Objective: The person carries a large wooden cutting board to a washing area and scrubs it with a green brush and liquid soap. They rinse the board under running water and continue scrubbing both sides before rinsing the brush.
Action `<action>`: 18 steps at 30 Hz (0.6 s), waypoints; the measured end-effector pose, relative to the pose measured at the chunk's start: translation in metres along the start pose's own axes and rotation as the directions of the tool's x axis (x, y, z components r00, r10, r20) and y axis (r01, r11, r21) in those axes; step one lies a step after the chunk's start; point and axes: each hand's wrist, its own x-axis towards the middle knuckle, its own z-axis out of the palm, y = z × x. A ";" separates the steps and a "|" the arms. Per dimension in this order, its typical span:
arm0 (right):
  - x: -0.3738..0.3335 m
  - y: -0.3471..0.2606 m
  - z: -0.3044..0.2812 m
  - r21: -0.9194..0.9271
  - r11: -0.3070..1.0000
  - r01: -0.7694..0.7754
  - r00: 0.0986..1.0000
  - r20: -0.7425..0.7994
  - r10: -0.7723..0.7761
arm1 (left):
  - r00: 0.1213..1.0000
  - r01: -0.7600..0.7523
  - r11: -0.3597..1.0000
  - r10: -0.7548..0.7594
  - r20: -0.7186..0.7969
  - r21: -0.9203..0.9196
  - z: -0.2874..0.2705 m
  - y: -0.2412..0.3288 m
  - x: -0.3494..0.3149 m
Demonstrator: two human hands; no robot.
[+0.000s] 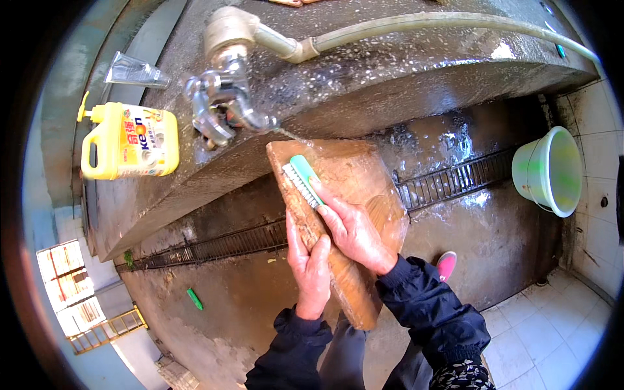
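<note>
A thick wet wooden cutting board [364,170] is tilted in front of me, its far edge under a thin stream of water from a metal tap [224,104]. My left hand [309,268] grips the board's left edge, thumb bent over it. In my right hand [356,233] is a scrubbing brush [303,170] with a green back and white bristles. Its bristles lie along the board's thick left edge. The palm side of my right hand is hidden.
A yellow pump jug [133,141] and a clear plastic cup [135,70] stand on the speckled stone ledge [364,55] with a pale pipe [403,23]. A metal drain grate [455,179] crosses the wet floor. One pale green bucket [549,170] is at right; a green object [194,299] lies at left.
</note>
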 end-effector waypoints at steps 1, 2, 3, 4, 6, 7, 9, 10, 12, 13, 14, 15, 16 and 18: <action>0.002 0.020 -0.005 -0.069 0.993 -0.099 0.995 -0.010 0.099 | 1.000 0.012 0.999 -0.012 0.002 -0.032 0.001 0.002 -0.002; 0.005 0.056 -0.011 -0.137 0.969 -0.204 0.979 -0.033 0.201 | 1.000 0.009 1.000 -0.009 -0.006 -0.013 0.003 0.001 -0.002; 0.010 0.093 -0.019 -0.196 0.933 -0.303 0.953 -0.065 0.295 | 1.000 0.015 1.000 -0.015 0.002 0.000 0.010 0.002 -0.001; 0.017 0.104 -0.029 -0.412 0.810 -0.417 0.905 -0.111 0.410 | 1.000 0.024 1.000 -0.024 0.002 0.011 0.012 0.003 0.000; 0.009 0.116 -0.031 -0.195 0.900 -0.391 0.921 -0.083 0.382 | 0.999 0.036 0.996 -0.033 -0.038 0.077 0.019 0.002 0.001; 0.002 0.100 -0.014 -0.064 0.922 -0.382 0.924 -0.039 0.380 | 0.995 0.060 0.995 -0.054 -0.082 0.080 0.008 0.007 -0.002; -0.010 0.061 -0.006 -0.020 0.989 -0.149 0.987 0.058 0.150 | 0.988 0.095 0.995 -0.089 -0.125 0.040 0.010 0.011 -0.001; -0.008 0.064 -0.009 -0.009 0.992 -0.129 0.989 0.076 0.130 | 0.983 0.101 0.992 -0.088 -0.163 0.073 0.008 0.005 -0.001; -0.005 0.098 -0.014 -0.069 0.979 -0.191 0.977 0.078 0.197 | 0.976 0.105 0.985 -0.075 -0.204 0.139 0.008 0.004 0.000; -0.002 0.143 -0.018 -0.146 0.953 -0.266 0.960 0.049 0.276 | 0.975 0.099 0.980 -0.061 -0.213 0.170 0.011 0.003 0.003; 0.000 0.173 -0.017 -0.217 0.913 -0.346 0.933 0.025 0.360 | 0.975 0.100 0.976 -0.058 -0.213 0.192 0.005 0.000 0.004; 0.006 0.184 -0.021 -0.254 0.901 -0.353 0.933 -0.026 0.358 | 0.976 0.099 0.970 -0.051 -0.211 0.220 0.005 -0.002 0.006; 0.011 0.191 -0.023 -0.291 0.888 -0.356 0.933 -0.064 0.354 | 0.975 0.098 0.964 -0.042 -0.219 0.247 0.004 -0.005 0.006; 0.002 0.189 -0.016 -0.156 0.948 -0.277 0.955 -0.151 0.254 | 0.972 0.098 0.951 -0.029 -0.232 0.292 0.002 -0.009 0.005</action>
